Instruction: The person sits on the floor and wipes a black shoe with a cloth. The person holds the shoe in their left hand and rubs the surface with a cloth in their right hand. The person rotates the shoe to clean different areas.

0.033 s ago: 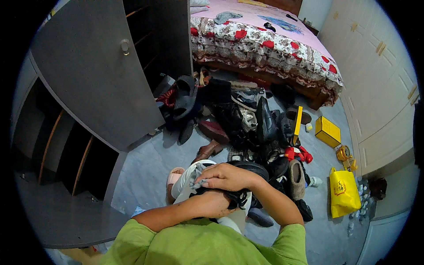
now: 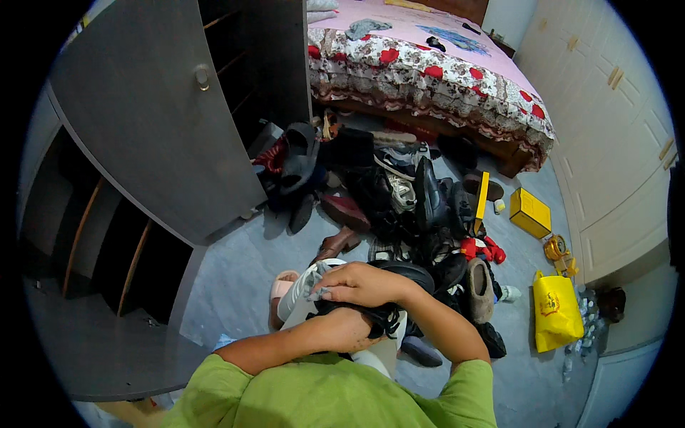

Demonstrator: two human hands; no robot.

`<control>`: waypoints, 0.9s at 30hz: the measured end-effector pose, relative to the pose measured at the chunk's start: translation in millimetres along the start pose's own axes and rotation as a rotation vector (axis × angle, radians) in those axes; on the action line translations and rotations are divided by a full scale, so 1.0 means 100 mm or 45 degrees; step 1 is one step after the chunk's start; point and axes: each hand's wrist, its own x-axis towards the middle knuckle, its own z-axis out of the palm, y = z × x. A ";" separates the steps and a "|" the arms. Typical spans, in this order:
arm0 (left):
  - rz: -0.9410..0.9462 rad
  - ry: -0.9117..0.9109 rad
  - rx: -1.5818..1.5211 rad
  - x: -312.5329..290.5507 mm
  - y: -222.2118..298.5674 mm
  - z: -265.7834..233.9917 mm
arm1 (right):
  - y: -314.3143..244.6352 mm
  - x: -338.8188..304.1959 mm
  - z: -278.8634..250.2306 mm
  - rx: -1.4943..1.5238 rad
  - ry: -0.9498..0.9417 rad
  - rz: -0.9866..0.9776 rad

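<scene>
Low in the middle, close to my body, my right hand point(image 2: 362, 283) is closed on a grey cloth point(image 2: 317, 287). It lies across the top of a black shoe with laces point(image 2: 389, 315), which is largely hidden by my hands and arms. My left hand point(image 2: 351, 334) crosses beneath, its fingers out of sight behind the shoe it grips. Just left of the cloth shows a white ribbed surface point(image 2: 290, 302) that I cannot identify. Ahead lies a brown leather shoe point(image 2: 337, 246), with a pink slipper point(image 2: 283, 285) to the left.
A heap of shoes point(image 2: 428, 196) spreads toward the bed point(image 2: 428, 71). A grey cabinet with an open door point(image 2: 143, 121) stands left. Right are a yellow box point(image 2: 530, 212), a yellow bag point(image 2: 556, 314), clear bottles point(image 2: 586, 317) and a white wardrobe point(image 2: 606, 143).
My right hand and the grey cloth have shifted very slightly to the left. Everything else stays in place.
</scene>
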 end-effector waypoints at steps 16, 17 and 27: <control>-0.006 -0.018 0.092 0.02 0.01 -0.07 | 0.13 -0.18 -0.06 -0.395 0.248 0.254; -0.011 -0.027 0.086 0.02 0.02 -0.09 | 0.14 -0.24 -0.06 -0.430 0.289 0.255; -0.023 -0.040 0.050 0.05 0.03 -0.18 | 0.01 -0.68 -0.06 -0.589 0.561 0.183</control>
